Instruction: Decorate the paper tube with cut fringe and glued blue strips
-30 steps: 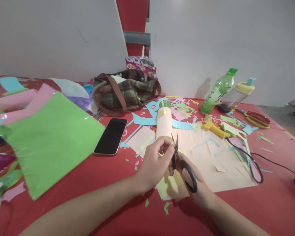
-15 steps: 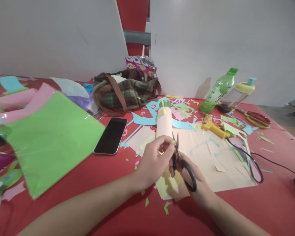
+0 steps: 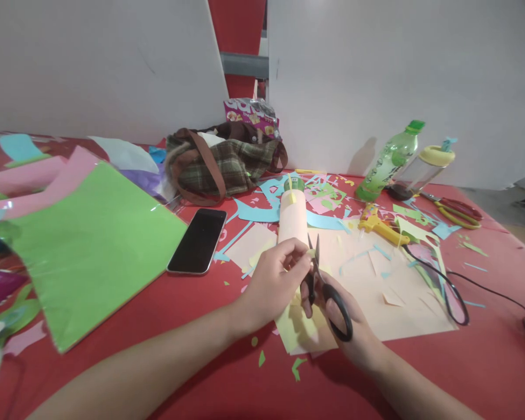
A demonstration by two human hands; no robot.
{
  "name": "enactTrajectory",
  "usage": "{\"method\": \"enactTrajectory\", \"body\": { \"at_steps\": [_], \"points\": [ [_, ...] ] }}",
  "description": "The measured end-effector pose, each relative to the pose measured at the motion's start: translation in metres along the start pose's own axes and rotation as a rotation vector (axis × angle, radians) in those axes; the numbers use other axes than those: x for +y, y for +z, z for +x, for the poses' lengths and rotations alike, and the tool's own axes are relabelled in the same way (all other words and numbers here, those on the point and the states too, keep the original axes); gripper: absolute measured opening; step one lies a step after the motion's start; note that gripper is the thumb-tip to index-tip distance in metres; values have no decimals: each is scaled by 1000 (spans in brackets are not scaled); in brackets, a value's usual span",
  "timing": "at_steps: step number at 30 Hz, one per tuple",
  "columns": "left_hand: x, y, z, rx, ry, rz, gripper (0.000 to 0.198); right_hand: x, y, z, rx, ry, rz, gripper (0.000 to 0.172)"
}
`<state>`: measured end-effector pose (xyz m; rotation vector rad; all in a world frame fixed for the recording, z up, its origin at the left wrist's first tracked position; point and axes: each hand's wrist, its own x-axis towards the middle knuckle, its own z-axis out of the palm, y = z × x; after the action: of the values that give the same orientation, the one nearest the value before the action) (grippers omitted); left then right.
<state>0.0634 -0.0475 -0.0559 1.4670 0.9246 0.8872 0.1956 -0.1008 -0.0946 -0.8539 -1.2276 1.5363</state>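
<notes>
Above the red table (image 3: 227,376), the left hand (image 3: 275,286) is pinching a small pale scrap (image 3: 310,253) between thumb and forefinger, its other fingers curling inward. Just beside it, the right hand (image 3: 352,324) is gripping the scissors (image 3: 317,269) by their black handles, and the blades are standing parted and pointing away from the person. The scrap is sitting right at the blades; whether they are touching it, I cannot tell. Just beyond the hands, a pale tube (image 3: 293,219) is lying with a green end (image 3: 294,184) showing. To the left, a phone (image 3: 198,242) is resting beside a green sheet (image 3: 96,251). To the right, a yellow glue gun (image 3: 382,228) is lying near pale paper (image 3: 402,318), while a bottle (image 3: 387,163) and a jar (image 3: 424,170) are standing farther back. Behind the phone, a plaid bag (image 3: 240,166) is slumping near the wall (image 3: 354,70).
</notes>
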Motion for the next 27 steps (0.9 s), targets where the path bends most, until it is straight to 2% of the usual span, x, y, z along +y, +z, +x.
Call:
{"method": "enactTrajectory", "body": {
  "at_steps": [27],
  "points": [
    [21,-24,10,-150,30,304,12,-1,-1,2,-31,45,34,41]
  ]
}}
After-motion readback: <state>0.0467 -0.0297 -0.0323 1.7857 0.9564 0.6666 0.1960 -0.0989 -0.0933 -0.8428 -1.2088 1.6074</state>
